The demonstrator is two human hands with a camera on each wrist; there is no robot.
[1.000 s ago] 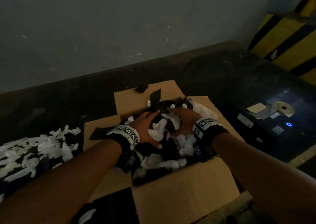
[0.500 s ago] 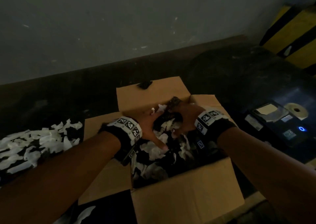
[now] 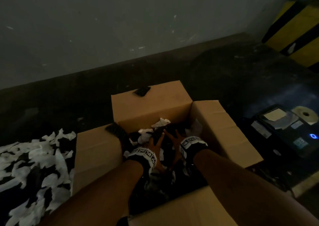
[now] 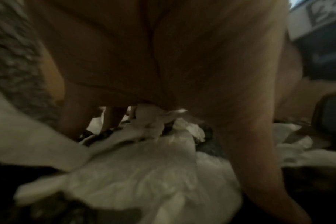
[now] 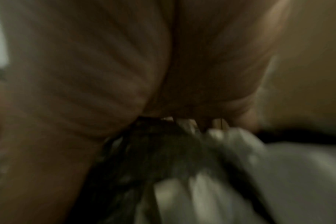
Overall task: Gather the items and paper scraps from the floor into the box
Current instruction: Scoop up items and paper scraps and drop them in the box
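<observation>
Box (image 3: 151,108) sits on the floor (image 3: 224,81) against the wall, flaps folded out, presumably so loads drop in unobstructed. I have both hands down inside it: left hand (image 3: 155,144) and right hand (image 3: 176,137) lie side by side, fingers spread flat on the mix of paper scraps (image 3: 160,122) and dark items, apparently packing it down. Floor scraps (image 3: 34,158) at left remain uncollected. One dark piece (image 3: 142,91) rests on the far flap.

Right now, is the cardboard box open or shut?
Open. The cardboard box has its flaps folded outward, and both hands reach into the paper scraps inside.
</observation>
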